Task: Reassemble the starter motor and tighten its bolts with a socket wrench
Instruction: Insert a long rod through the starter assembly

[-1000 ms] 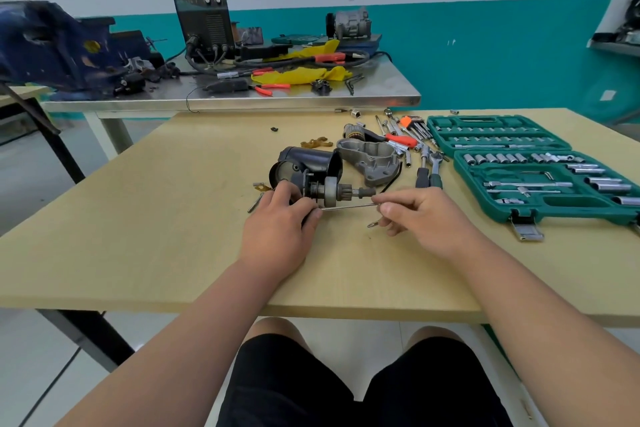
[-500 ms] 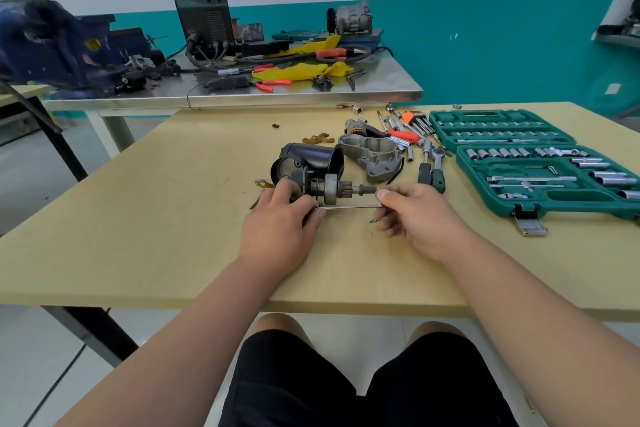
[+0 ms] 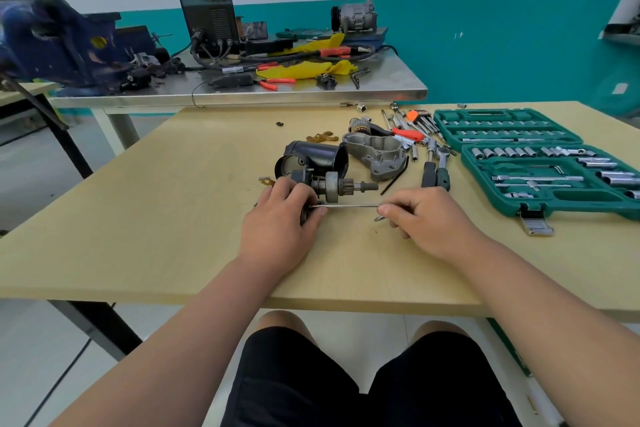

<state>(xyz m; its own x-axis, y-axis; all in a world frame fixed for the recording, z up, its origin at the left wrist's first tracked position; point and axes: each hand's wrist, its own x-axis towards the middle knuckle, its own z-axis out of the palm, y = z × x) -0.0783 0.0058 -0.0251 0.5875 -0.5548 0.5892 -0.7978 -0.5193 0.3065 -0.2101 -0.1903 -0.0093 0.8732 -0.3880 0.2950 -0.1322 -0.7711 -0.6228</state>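
Note:
The black starter motor body (image 3: 313, 158) lies on its side on the wooden table (image 3: 173, 204), its pinion shaft (image 3: 349, 185) pointing right. My left hand (image 3: 280, 222) grips a dark round part at the motor's near end. My right hand (image 3: 429, 218) pinches the right end of a long thin through bolt (image 3: 346, 206), which runs level to my left fingers. A second bolt tip (image 3: 379, 218) sticks out under my right fingers. The grey aluminium nose housing (image 3: 379, 154) lies just behind the motor. Ratchet handles (image 3: 434, 173) lie to its right.
An open green socket set case (image 3: 540, 163) fills the table's right side. Loose sockets, hex keys and a red-handled tool (image 3: 408, 133) lie behind the housing. A steel bench (image 3: 294, 90) beyond carries a welder (image 3: 207, 10), a blue vise (image 3: 59, 42) and yellow cloth.
My right hand has slid slightly left with the long bolt, toward the motor end under my left hand. The view has shifted a little; the motor stays put.

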